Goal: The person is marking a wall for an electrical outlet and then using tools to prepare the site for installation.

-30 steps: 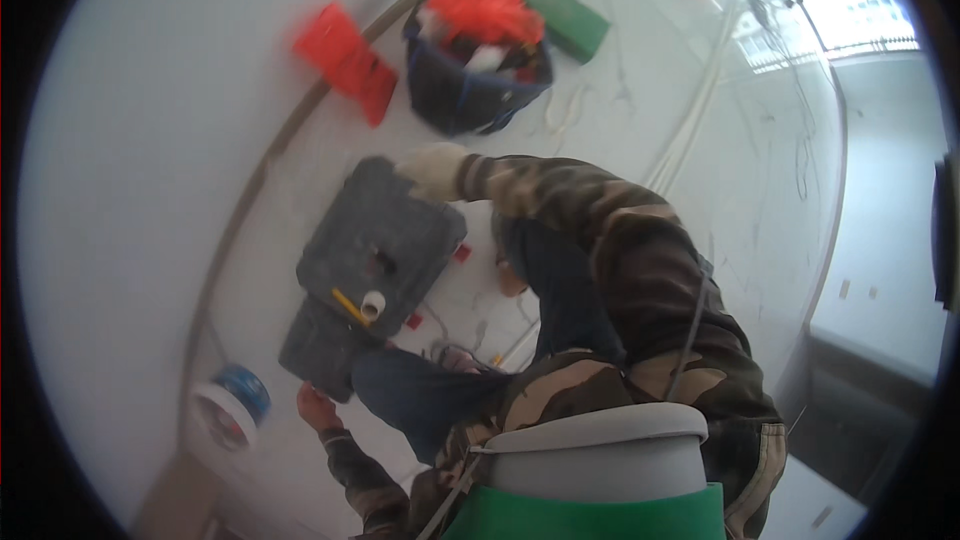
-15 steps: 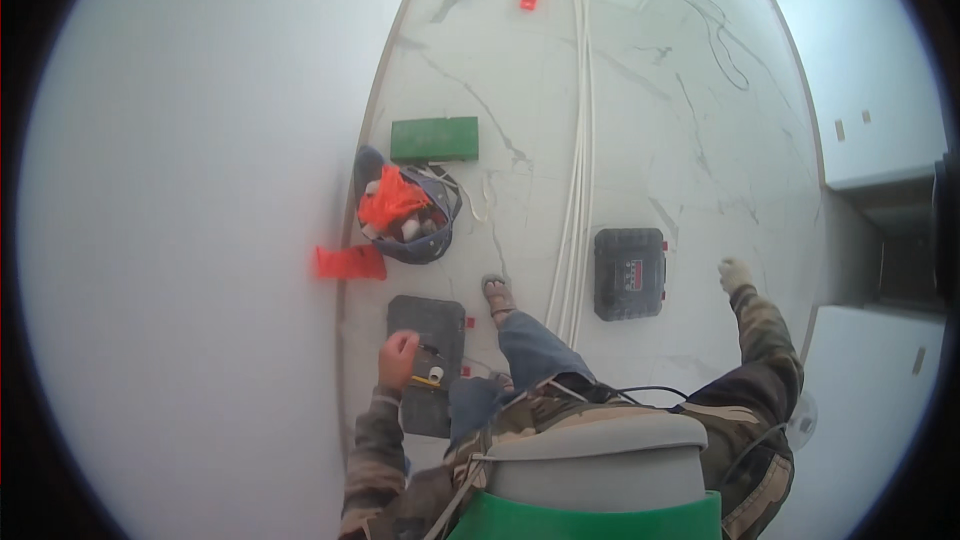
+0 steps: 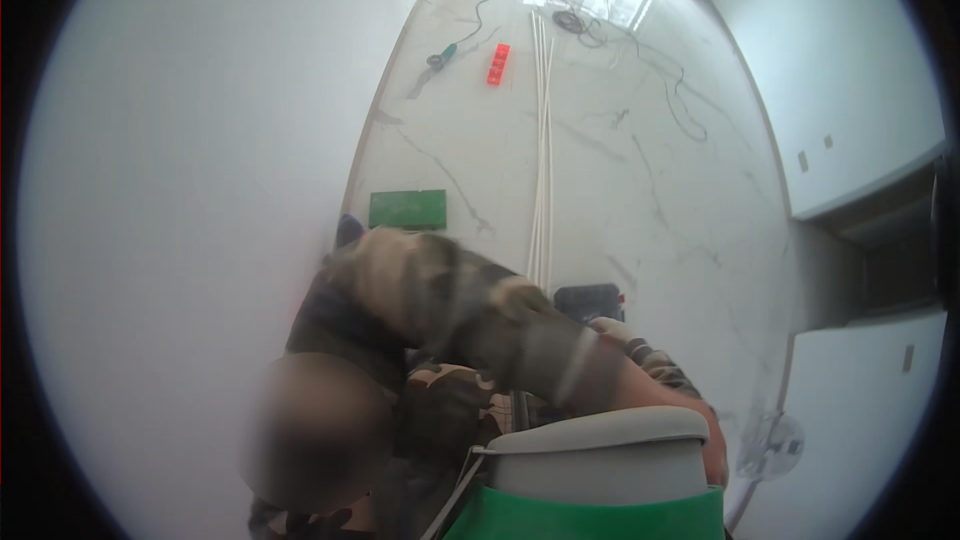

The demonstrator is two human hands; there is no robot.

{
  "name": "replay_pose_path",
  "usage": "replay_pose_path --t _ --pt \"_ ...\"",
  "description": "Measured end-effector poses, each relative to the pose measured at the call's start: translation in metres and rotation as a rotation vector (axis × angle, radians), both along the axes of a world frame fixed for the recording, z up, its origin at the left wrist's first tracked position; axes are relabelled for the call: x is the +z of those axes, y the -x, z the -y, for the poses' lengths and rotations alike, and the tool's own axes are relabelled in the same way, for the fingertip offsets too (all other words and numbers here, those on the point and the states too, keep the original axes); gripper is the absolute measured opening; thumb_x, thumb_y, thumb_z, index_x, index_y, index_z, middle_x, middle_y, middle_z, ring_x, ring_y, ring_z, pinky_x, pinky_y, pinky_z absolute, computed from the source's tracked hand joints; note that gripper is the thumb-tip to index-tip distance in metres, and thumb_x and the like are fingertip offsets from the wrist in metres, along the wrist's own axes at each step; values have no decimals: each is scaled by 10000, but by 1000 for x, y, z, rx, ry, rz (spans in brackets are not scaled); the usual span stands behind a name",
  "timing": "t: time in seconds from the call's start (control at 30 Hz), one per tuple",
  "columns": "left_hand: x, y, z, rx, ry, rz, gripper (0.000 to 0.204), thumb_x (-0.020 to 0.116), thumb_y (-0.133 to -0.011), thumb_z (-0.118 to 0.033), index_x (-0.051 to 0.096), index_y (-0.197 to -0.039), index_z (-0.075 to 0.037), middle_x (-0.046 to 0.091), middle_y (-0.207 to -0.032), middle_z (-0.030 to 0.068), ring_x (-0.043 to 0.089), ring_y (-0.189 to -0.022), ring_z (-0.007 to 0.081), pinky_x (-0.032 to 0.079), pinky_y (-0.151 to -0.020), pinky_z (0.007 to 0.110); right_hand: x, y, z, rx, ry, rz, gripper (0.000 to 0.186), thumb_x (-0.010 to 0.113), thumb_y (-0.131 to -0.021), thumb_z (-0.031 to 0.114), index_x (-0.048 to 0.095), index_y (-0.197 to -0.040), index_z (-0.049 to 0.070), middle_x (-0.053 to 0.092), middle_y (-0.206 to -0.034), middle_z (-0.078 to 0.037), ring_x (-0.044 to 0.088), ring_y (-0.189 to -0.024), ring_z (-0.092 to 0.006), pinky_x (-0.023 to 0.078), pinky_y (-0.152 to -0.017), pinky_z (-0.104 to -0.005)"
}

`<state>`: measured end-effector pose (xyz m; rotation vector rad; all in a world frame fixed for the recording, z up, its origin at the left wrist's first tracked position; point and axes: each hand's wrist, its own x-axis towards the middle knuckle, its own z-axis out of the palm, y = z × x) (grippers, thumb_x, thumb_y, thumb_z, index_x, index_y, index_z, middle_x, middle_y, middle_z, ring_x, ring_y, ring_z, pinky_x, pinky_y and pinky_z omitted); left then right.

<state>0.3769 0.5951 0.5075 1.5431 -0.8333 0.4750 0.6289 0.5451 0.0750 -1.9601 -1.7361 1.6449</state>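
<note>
My left arm, in a camouflage sleeve [image 3: 430, 280], crosses close in front of the view from left to right. Beyond its cuff, bare skin runs down to my left hand [image 3: 714, 455], mostly hidden behind a grey rim [image 3: 600, 432] with green below it; its fingers do not show. My right hand [image 3: 606, 328], in a pale glove, is beside the near edge of a dark tool case [image 3: 588, 302]. Its fingers are too small and partly covered to read. A blurred dark rounded shape [image 3: 320, 430] fills the lower left and cannot be made out.
A green box [image 3: 408, 210] lies by the left wall. Long white pipes [image 3: 542, 160] run up the marble-patterned floor. Farther off are a red slotted piece [image 3: 498, 65], a teal corded power tool [image 3: 440, 57] and loose cables [image 3: 570, 22]. A cabinet with an opening [image 3: 870, 260] stands right.
My left arm has swung up and across to the right, hiding the bag and the case on the left. My gloved right hand has moved left to the other case. The view has tilted upward.
</note>
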Motion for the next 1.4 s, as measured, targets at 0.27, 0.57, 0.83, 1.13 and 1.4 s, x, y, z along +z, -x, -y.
replay_pose_path --t 0.27,0.57,0.83,1.13,1.4 --pt "-33 -48 -78 -83 -2 54 220 648 -845 -97 665 -1062 -65 642 -885 93 585 -792 264 468 -728 356 49 -28 -125 192 -181 361 405 625 -818 242 615 -1174 50 646 -1111 -204 598 -1080 -343 456 -944 -394" --pt "-76 -81 -257 144 29 -62 222 641 -847 -101 662 -1064 -65 636 -900 96 579 -817 264 464 -745 356 47 -104 -286 24 -69 484 418 621 -826 241 610 -1196 44 638 -1136 -212 577 -1121 -350 448 -962 -390" --pt "-126 -176 -393 303 94 -243 223 635 -848 -105 658 -1066 -65 632 -913 98 574 -839 264 460 -760 356 32 -148 -427 71 -65 375 420 621 -828 244 609 -1197 44 638 -1140 -210 577 -1124 -347 446 -963 -389" --pt "-166 -366 -548 356 118 -409 225 628 -850 -109 655 -1068 -65 627 -927 101 568 -865 264 456 -778 356 -10 -312 -580 73 -83 294 422 622 -830 247 608 -1199 43 637 -1145 -208 576 -1127 -343 445 -964 -388" --pt "-135 -479 -670 404 160 -415 226 622 -851 -113 652 -1070 -64 622 -940 103 563 -887 264 452 -793 356 31 -419 -734 45 -121 266 424 622 -831 250 608 -1201 43 636 -1149 -207 575 -1130 -341 443 -965 -386"
